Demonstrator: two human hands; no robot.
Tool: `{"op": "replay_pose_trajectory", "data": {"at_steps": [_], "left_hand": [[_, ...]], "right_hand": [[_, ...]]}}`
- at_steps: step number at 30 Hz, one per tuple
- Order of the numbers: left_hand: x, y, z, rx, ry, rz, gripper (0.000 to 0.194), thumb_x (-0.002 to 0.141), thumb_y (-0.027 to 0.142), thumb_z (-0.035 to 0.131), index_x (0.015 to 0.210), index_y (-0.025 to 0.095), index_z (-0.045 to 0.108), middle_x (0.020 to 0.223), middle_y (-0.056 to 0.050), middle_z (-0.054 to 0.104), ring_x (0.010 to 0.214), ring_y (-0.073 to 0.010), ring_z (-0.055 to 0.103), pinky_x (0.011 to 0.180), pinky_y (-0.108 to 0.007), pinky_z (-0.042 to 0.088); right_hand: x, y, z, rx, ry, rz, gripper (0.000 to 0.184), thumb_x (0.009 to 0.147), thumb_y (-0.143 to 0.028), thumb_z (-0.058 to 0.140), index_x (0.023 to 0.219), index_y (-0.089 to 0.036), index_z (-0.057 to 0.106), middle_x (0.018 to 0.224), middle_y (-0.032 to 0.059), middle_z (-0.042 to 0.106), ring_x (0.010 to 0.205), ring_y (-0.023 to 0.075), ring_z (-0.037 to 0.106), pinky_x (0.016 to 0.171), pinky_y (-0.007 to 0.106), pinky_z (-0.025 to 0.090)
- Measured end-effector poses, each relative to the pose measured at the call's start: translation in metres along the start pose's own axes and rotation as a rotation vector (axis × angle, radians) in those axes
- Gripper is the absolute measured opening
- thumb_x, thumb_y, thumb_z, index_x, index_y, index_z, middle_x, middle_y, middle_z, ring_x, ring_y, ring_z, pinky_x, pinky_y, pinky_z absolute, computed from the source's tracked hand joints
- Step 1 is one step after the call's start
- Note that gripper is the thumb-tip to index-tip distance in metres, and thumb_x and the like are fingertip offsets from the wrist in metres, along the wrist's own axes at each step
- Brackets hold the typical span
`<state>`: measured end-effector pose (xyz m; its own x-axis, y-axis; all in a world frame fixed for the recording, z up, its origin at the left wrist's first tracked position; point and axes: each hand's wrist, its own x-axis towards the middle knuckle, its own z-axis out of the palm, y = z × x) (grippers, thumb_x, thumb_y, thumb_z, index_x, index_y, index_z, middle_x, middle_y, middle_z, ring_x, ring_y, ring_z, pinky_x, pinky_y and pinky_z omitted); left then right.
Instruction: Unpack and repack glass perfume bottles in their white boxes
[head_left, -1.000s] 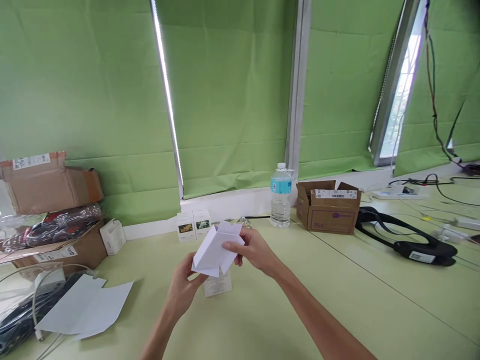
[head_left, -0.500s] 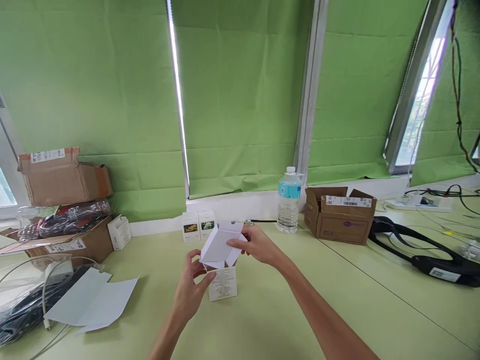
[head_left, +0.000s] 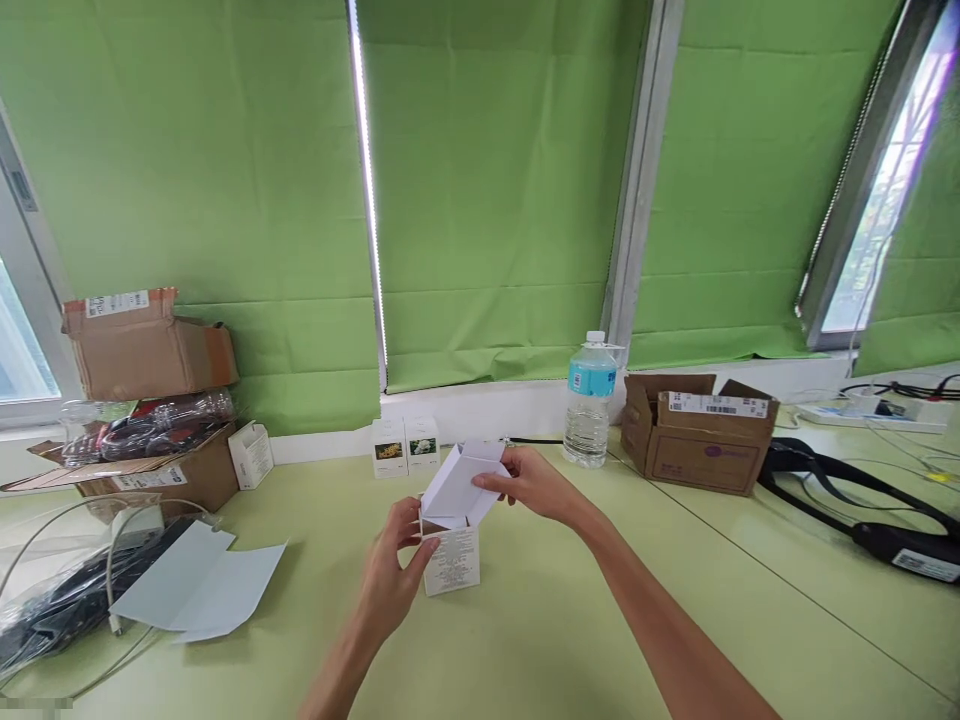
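A small white box (head_left: 453, 562) with printed text on its front stands upright on the table, its top open. My left hand (head_left: 394, 555) grips the box's upper left edge between thumb and fingers. Above the opening is a folded piece of white card (head_left: 465, 480), tilted, its lower end at the box mouth. My right hand (head_left: 536, 485) pinches this card at its right side, thumb in front and fingers behind. How far the card reaches into the box is hidden. Two small white boxes (head_left: 406, 462) with flower pictures stand behind my hands.
A water bottle (head_left: 590, 410) and an open brown carton (head_left: 697, 450) stand at the back right, beside a black headset-like device (head_left: 885, 530). Stacked cartons (head_left: 150, 355), a small white box (head_left: 251, 455), a folded white sheet (head_left: 202, 585) and cables lie left.
The whole view has shifted slightly, so things appear further right. The folded card is still in my right hand over the box, at nearly the same tilt; my left hand keeps its grip.
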<state>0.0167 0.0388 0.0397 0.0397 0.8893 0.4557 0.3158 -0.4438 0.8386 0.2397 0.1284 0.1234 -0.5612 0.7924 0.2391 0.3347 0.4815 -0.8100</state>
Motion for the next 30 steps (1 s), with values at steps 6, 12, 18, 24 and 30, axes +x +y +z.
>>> {"op": "replay_pose_trajectory", "data": {"at_steps": [6,12,18,24,30], "left_hand": [[0.000,0.004,-0.001,0.036,-0.006,-0.013,0.030,0.089,0.031,0.055,0.114,0.027,0.040,0.112,-0.004,0.065,0.096,-0.0182,0.068,0.085,-0.036,0.054],[-0.001,0.004,-0.003,0.080,-0.002,-0.027,0.027,0.087,0.035,0.057,0.107,0.028,0.039,0.108,-0.003,0.067,0.091,-0.0172,0.068,0.081,-0.035,0.055],[-0.003,-0.002,-0.006,0.220,0.004,-0.007,0.024,0.087,0.040,0.055,0.107,0.028,0.050,0.106,-0.004,0.067,0.088,-0.0200,0.066,0.085,-0.039,0.053],[-0.005,0.000,-0.006,0.252,0.031,-0.028,0.027,0.086,0.044,0.056,0.107,0.028,0.052,0.100,-0.005,0.068,0.086,-0.0226,0.067,0.081,-0.039,0.053],[-0.007,0.003,-0.005,0.230,0.012,-0.067,0.032,0.087,0.043,0.055,0.114,0.030,0.045,0.107,-0.004,0.067,0.089,-0.0226,0.067,0.080,-0.037,0.052]], "right_hand": [[-0.002,-0.007,-0.001,-0.012,-0.012,-0.001,0.037,0.081,-0.049,0.060,0.096,-0.018,0.072,0.090,0.0066,0.071,0.066,0.0150,0.057,0.052,0.023,0.044],[-0.002,-0.005,0.002,-0.050,-0.008,0.021,0.038,0.081,-0.051,0.060,0.093,-0.017,0.070,0.086,0.0060,0.070,0.063,0.0141,0.055,0.051,0.023,0.042],[-0.005,-0.015,0.007,-0.089,0.001,-0.005,0.038,0.080,-0.054,0.060,0.091,-0.019,0.070,0.079,0.0036,0.068,0.062,0.0143,0.055,0.051,0.024,0.041],[-0.007,-0.026,0.014,-0.099,0.061,-0.039,0.042,0.082,-0.058,0.057,0.092,-0.019,0.066,0.084,0.0050,0.067,0.066,0.0153,0.056,0.052,0.024,0.042],[-0.012,-0.032,0.016,-0.068,0.145,-0.068,0.048,0.081,-0.055,0.061,0.118,-0.026,0.057,0.094,0.0026,0.064,0.069,0.0142,0.056,0.055,0.024,0.045]]}}
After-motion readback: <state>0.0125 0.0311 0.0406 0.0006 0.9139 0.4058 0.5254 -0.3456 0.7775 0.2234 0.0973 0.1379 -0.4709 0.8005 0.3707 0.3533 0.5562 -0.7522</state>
